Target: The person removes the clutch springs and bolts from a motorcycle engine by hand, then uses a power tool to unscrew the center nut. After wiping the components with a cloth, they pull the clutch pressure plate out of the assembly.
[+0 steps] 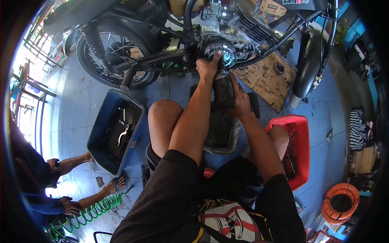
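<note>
My left hand (207,68) is closed on the round metal clutch (227,52) in the motorcycle's opened engine, its thumb over the face and its other fingers mostly hidden. A dark tool that looks like an impact wrench (223,87) points its narrow nose at the clutch. My right hand (242,103) grips the rear of this wrench, one finger stretched along its side. Below the wrench lies a dark, grimy tray (231,141) between my knees. The motorcycle engine (247,34) has its side cover off.
A blue bin (137,107) with metal parts stands left, a red bin (303,162) with tools right. Cardboard (263,79) lies under the engine. Another person's hand (69,205) and a green coiled hose (95,209) are at lower left. An orange-wrapped ring (354,198) sits at right.
</note>
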Available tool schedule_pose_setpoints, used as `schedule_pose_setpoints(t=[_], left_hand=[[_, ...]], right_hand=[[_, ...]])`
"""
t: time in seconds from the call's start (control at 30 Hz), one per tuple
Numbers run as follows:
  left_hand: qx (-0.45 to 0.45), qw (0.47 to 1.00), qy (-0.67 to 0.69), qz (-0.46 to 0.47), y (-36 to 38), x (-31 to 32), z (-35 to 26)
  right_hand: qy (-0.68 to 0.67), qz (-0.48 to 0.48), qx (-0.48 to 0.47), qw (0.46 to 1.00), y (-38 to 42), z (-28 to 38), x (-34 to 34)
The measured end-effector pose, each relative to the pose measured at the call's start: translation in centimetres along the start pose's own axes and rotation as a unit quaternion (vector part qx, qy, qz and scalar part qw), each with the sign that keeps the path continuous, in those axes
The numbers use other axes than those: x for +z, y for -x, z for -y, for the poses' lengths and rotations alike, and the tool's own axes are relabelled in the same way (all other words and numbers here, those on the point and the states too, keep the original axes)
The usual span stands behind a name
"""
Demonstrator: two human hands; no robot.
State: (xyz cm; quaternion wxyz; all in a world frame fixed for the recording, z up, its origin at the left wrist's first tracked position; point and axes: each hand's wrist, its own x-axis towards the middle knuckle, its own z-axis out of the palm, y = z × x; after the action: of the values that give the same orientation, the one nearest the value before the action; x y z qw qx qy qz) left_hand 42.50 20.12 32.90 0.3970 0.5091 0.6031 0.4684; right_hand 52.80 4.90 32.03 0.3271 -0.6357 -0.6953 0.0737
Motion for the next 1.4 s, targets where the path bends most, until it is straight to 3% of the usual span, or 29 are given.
schedule_pose_setpoints(t=[0.23,0.33,0.4,0.43,0.5,0.6,0.83,0.97,1.13,1.27,1.33,1.37,1.4], left_hand=[[0.016,0.998,0.058,-0.011,-1.3,1.2,2.1],[-0.05,0.987,0.137,0.062,0.1,-0.3,0.3],[-0.104,0.94,0.31,0.099,-0.2,-0.4,0.7],[-0.099,0.939,0.313,0.099,-0.3,-0.8,0.4],[-0.179,0.946,0.24,0.123,-0.3,-1.7,0.2],[-0.212,0.931,0.268,0.128,-0.5,-2.0,1.0],[-0.115,0.945,0.278,0.132,-0.8,-1.1,2.2],[-0.151,0.939,0.276,0.141,-1.0,0.0,2.7],[-0.237,0.876,0.402,0.122,0.3,0.1,0.7],[-0.22,0.893,0.379,0.105,-0.1,0.3,1.6],[-0.196,0.922,0.274,0.189,0.3,-1.6,0.9],[-0.194,0.925,0.268,0.187,0.8,-2.4,0.5],[-0.177,0.946,0.168,0.213,1.5,-3.3,0.2]], right_hand=[[0.045,0.023,-0.023,0.998,0.2,-0.3,-0.4],[0.073,0.023,-0.029,0.997,0.3,0.0,-0.4],[0.108,0.009,-0.048,0.993,0.3,-0.6,0.0],[0.11,0.005,-0.053,0.993,0.3,-0.5,-0.1],[0.107,0.008,-0.053,0.993,0.5,-0.3,-0.3],[0.115,0.015,-0.059,0.991,0.6,-0.7,-0.3],[0.101,0.001,-0.088,0.991,1.0,-0.9,-0.3],[0.131,0.008,-0.101,0.986,1.3,-1.2,-0.4],[0.134,0.002,-0.111,0.985,1.8,-0.1,-1.6],[0.105,0.021,-0.114,0.988,2.8,-0.1,-2.9],[0.096,0.029,-0.128,0.987,3.7,0.3,-4.1],[0.072,0.069,-0.127,0.987,4.2,0.7,-4.9],[0.048,0.109,-0.127,0.985,4.8,1.2,-5.6]])
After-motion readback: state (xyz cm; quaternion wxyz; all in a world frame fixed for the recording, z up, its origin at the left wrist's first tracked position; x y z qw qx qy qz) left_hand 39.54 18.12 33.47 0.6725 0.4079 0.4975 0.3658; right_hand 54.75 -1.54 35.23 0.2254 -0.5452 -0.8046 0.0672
